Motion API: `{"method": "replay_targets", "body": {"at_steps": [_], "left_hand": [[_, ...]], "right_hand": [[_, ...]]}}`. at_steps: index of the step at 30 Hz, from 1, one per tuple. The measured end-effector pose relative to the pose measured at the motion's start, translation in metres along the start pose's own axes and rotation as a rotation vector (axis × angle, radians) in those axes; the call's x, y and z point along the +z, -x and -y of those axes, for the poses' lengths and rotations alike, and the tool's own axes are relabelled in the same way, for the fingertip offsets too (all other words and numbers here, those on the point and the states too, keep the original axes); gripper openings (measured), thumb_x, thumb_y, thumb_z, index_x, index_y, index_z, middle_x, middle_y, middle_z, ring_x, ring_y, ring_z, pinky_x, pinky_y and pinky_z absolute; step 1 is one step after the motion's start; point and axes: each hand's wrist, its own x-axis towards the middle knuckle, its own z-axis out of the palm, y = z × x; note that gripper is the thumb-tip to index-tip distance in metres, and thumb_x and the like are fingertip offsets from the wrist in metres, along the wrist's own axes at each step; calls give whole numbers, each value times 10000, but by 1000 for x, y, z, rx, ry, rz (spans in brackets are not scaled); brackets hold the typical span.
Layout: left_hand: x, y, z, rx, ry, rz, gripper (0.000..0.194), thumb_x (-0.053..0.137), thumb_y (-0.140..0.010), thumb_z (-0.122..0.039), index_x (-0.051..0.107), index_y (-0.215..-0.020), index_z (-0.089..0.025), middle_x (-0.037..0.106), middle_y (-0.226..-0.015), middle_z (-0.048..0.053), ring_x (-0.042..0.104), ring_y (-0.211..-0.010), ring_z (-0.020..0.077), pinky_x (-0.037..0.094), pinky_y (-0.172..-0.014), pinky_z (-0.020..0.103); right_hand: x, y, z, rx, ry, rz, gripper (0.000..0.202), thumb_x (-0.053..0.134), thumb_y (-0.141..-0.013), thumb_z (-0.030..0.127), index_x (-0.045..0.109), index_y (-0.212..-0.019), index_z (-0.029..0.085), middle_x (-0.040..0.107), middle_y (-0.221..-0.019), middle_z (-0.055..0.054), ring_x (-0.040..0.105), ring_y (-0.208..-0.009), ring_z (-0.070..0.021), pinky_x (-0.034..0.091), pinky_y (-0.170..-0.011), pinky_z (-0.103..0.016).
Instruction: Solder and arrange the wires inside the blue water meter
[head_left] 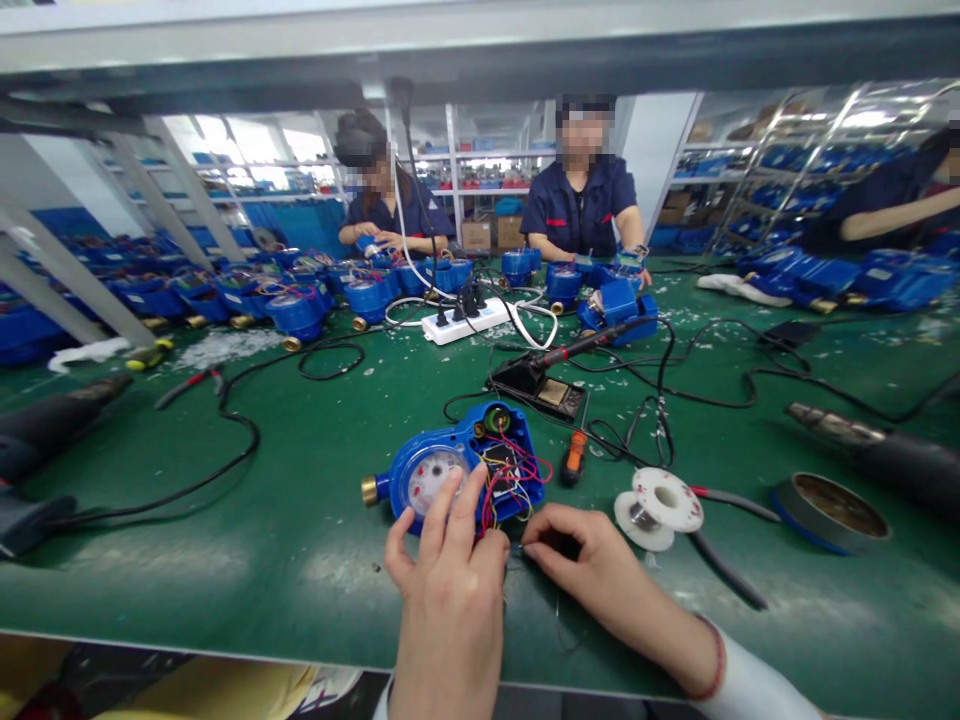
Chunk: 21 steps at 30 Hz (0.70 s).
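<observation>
A blue meter (405,455) with a clear round dial, a brass end on its left and an open wire compartment on its right lies on the green bench. My left hand (454,560) rests fingers on the dial, while its thumb and forefinger close at red and yellow wires by the meter's lower edge. Just right of that, my right hand (577,550) pinches something thin and small, too tiny to make out, close to the left thumb. A spool of solder wire (664,500) stands beside the right hand.
Behind the meter are a soldering iron in its stand (529,375), an orange screwdriver (574,460) and a white power strip (469,320). A round tin (831,512) and heat gun (877,440) are at right, pliers (191,385) at left. Co-workers sit across the green bench (300,590).
</observation>
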Motion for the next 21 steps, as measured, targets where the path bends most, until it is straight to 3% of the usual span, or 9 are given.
{"method": "replay_targets", "body": {"at_steps": [8,21], "left_hand": [[-1,1,-2,-20,9,12,135,634,-797,-141,605,-711,-240,542,-1345,15,468,-1254,259,171,-1013,493],[-3,-2,-2,-13,-25,15,151,680,-752,-130,616,-703,-258,539,-1344,8,484,-1234,273,176,-1002,487]], "right_hand": [[-4,4,4,54,-96,-25,32,528,-787,152,525,-772,180,501,-683,42,465,-617,-109,356,-574,-210],[-8,7,5,123,-148,-41,67,558,-778,230,541,-823,184,562,-741,17,494,-643,-122,383,-585,-228]]}}
